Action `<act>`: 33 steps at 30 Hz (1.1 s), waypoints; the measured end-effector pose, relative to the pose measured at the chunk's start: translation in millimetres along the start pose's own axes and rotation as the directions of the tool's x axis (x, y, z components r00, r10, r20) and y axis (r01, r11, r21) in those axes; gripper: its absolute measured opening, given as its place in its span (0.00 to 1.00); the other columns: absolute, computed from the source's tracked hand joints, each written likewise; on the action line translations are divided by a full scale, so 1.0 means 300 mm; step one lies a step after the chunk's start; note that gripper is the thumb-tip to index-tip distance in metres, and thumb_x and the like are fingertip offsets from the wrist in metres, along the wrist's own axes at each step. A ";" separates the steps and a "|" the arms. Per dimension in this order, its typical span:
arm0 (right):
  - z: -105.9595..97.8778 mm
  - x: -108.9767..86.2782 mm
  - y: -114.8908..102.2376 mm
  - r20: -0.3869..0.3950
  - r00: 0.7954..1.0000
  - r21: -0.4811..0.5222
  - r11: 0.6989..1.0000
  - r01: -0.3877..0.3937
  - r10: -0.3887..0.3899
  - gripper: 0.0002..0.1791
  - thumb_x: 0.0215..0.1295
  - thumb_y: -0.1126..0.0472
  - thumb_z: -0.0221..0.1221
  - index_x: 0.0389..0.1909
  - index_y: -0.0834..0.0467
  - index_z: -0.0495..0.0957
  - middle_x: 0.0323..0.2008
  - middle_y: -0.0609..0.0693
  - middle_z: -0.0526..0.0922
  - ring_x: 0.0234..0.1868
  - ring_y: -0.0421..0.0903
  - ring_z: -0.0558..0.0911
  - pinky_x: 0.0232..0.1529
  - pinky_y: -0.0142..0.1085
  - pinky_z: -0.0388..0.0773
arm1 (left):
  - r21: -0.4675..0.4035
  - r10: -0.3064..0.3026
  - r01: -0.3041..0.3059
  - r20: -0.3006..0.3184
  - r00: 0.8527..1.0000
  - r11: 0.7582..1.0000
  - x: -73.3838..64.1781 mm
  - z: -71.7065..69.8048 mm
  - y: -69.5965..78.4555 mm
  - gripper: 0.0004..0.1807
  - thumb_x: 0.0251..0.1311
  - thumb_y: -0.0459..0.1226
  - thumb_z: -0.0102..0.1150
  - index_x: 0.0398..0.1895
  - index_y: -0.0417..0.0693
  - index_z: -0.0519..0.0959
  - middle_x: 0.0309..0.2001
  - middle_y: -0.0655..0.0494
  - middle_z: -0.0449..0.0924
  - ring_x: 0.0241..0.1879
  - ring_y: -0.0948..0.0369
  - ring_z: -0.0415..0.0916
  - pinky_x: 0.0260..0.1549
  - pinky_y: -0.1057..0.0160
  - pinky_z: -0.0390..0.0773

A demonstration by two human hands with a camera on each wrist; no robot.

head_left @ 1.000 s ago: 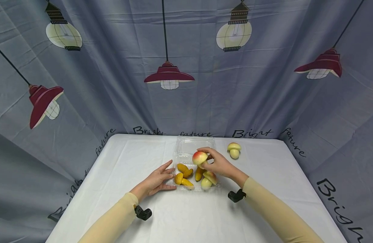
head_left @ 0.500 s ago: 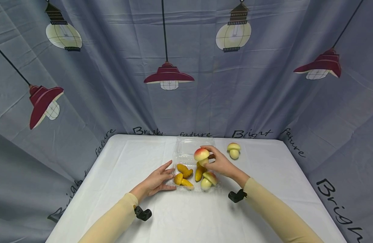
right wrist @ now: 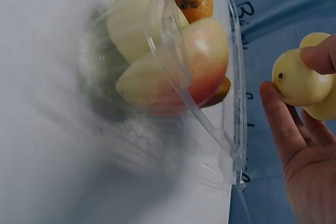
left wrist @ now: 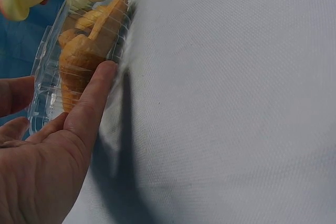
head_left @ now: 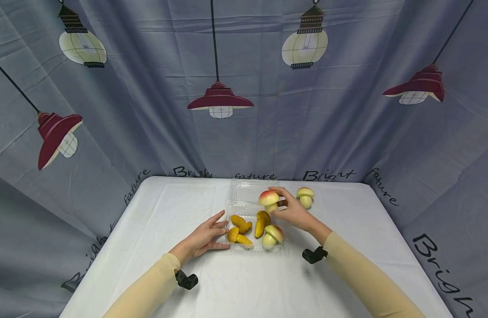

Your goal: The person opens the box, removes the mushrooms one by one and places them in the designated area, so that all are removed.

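My left hand (head_left: 204, 237) rests with spread, straight fingers along the left side of a clear plastic clamshell box (head_left: 244, 193), whose lid lies back. Inside lie three yellow-brown mushrooms (head_left: 262, 224) and one pale mushroom with a reddish cap (head_left: 272, 236). Over the back right of the box, my right hand (head_left: 294, 214) pinches another red-and-cream mushroom (head_left: 269, 198), cap up, stem down. The right wrist view shows thumb and fingers around this mushroom (right wrist: 299, 80), apart from the box. In the left wrist view, the left index finger or thumb (left wrist: 94, 95) touches the box wall.
A yellow-green mushroom (head_left: 305, 198) stands on the white-covered table (head_left: 180, 198), right of the open lid. Behind the table hangs a grey-blue curtain (head_left: 148, 110) printed with lamps. A black wrist camera (head_left: 314, 255) sits on each wrist.
My right hand has moved to the right and slightly back with the mushroom, which has turned more upright. The middle yellow mushroom is now more exposed. The left hand has stayed in place.
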State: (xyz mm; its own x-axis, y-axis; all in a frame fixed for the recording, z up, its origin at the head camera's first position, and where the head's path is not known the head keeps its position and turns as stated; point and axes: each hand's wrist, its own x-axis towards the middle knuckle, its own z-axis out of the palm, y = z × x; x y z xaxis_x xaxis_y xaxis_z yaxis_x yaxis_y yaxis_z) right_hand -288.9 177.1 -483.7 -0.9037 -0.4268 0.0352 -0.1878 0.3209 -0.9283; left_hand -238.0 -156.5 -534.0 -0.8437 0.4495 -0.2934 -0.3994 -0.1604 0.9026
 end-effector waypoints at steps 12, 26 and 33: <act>-0.085 -0.013 0.015 -0.053 0.999 -0.017 1.000 0.001 -0.002 0.41 0.66 0.61 0.68 0.77 0.43 0.61 0.67 0.57 0.67 0.60 0.60 0.75 0.49 0.45 0.82 | -0.001 -0.001 0.001 -0.004 1.000 1.000 0.001 -0.002 -0.003 0.40 0.77 0.27 0.45 0.85 0.60 0.44 0.81 0.36 0.39 0.77 0.36 0.45 0.54 0.40 0.81; -0.158 -0.036 0.042 -0.098 0.995 -0.006 1.000 0.030 -0.030 0.42 0.66 0.62 0.68 0.77 0.47 0.60 0.69 0.58 0.66 0.58 0.59 0.75 0.50 0.42 0.82 | -0.014 0.002 -0.002 -0.007 1.000 1.000 0.004 -0.002 -0.003 0.40 0.77 0.26 0.43 0.85 0.60 0.44 0.81 0.36 0.39 0.77 0.36 0.46 0.54 0.40 0.81; -0.194 -0.054 0.054 -0.139 0.990 0.002 1.000 0.003 -0.003 0.42 0.66 0.62 0.69 0.78 0.49 0.60 0.69 0.58 0.66 0.59 0.59 0.74 0.50 0.38 0.82 | -0.016 -0.001 0.001 -0.001 1.000 1.000 0.004 -0.003 -0.002 0.41 0.76 0.27 0.46 0.85 0.59 0.43 0.81 0.36 0.38 0.77 0.37 0.46 0.54 0.40 0.81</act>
State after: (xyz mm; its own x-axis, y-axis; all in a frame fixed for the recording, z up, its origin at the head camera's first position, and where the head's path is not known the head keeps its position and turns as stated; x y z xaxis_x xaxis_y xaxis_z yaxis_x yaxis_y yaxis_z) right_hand -299.7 238.3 -477.7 -0.9479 -0.3061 0.0887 -0.1896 0.3181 -0.9289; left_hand -239.1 -156.8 -535.1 -0.8436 0.4489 -0.2946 -0.4061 -0.1743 0.8971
